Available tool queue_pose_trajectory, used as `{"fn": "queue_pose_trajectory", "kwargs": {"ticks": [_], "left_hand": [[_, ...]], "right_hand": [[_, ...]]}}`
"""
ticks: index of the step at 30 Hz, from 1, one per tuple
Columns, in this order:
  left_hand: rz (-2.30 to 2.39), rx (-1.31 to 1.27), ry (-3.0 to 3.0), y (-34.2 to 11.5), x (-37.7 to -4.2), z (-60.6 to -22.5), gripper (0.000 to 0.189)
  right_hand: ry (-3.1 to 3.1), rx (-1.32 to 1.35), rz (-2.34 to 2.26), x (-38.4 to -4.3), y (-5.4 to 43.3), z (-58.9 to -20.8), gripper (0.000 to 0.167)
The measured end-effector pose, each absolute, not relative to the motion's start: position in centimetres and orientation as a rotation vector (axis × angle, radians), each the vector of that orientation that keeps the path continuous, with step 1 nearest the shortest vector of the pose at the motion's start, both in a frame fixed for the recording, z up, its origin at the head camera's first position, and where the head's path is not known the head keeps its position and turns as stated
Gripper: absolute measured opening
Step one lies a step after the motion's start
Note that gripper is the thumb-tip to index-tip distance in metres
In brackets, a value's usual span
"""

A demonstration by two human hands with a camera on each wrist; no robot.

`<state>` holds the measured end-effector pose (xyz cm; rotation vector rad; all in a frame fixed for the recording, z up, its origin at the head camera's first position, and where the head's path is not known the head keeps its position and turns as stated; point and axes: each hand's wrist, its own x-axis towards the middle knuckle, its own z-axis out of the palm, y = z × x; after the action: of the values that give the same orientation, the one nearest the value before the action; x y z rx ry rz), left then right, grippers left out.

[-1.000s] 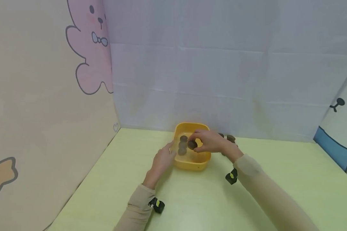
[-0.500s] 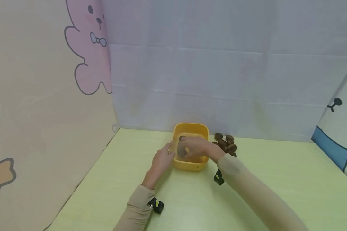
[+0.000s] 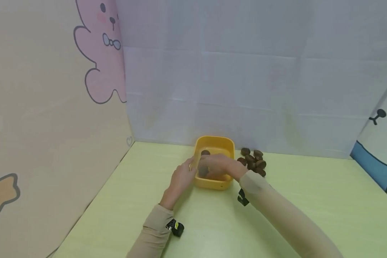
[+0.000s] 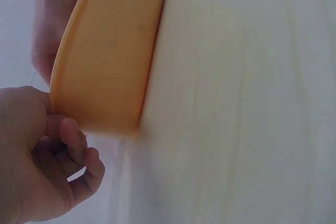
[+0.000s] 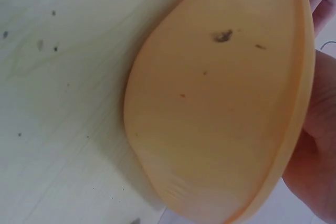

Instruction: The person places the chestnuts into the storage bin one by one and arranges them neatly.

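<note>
A yellow plastic box [image 3: 213, 184] stands on the table near the back wall. My left hand [image 3: 181, 179] grips its left rim; in the left wrist view the fingers [image 4: 73, 140] curl at the corner. My right hand [image 3: 220, 165] reaches down inside the box, over brown chestnuts; one chestnut [image 3: 205, 152] shows beyond it and another [image 3: 203, 169] by its fingertips. Whether the right fingers pinch that one is hidden. From the right wrist, the box wall [image 5: 210, 103] covers most of the fingers.
Several more chestnuts [image 3: 251, 165] lie in a loose pile on the table, right of the box. The pale yellow-green table [image 3: 206, 229] meets a whitish cloth [image 3: 245, 89] behind and a printed cloth on the left.
My right hand, which held a chestnut above the box a second ago, has moved left and down into it. The pile shows more fully. My left hand stays at the rim.
</note>
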<state>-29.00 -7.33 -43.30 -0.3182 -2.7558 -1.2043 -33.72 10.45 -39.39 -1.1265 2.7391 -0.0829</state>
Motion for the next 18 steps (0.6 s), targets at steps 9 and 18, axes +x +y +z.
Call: {"fn": "queue_pose_trajectory", "kwargs": {"ticks": [9, 18], "left_hand": [[-1.204, -0.306, -2.757, -7.2, -29.1, -43.3, 0.052], [-1.197, -0.315, -2.762, -7.2, -29.0, -43.2, 0.052]], "right_hand": [[2.769, -1.126, -0.138, -33.4, 10.6, -39.0, 0.025], [2.766, -1.220, -0.350, -32.9, 13.1, -37.8, 0.027]]}}
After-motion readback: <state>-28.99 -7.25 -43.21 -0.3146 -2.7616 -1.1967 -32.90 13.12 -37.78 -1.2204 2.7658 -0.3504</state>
